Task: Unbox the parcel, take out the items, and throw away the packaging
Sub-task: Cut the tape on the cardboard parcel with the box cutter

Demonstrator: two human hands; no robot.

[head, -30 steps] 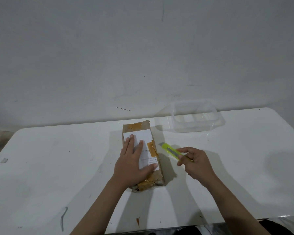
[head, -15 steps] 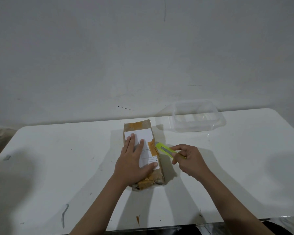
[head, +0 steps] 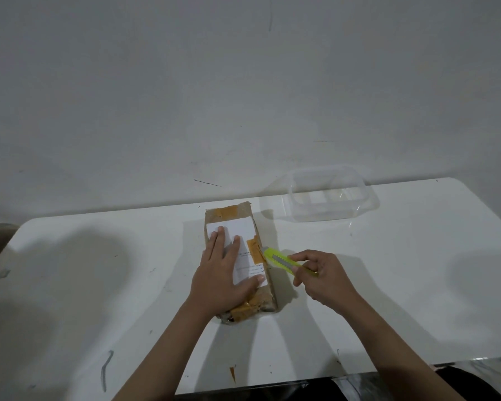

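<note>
Brown cardboard parcel (head: 237,256), patched with tan tape and a white label, lying lengthwise near the middle of the white counter (head: 417,285), long axis running away from the viewer; near end crumpled and taped. Pressed flat on top by the left hand (head: 223,273), fingers straight over the label, thumb spread toward the right edge; grip released, palm down, nothing clasped. Held in the right hand (head: 321,282), a yellow-green box cutter (head: 281,260), pinched between thumb and fingers at its rear half; grip clenched around the handle. Cutter angled up and to the left, tip touching or just beside the parcel's right long edge at about mid-length, close to a strip of tan tape; blade itself too small to make out. Farther back and to the right, well apart from the parcel, a clear plastic container (head: 330,202) standing open near the wall side of the counter. Scattered dark scuffs on the counter surface; grey wall (head: 243,96) behind.
</note>
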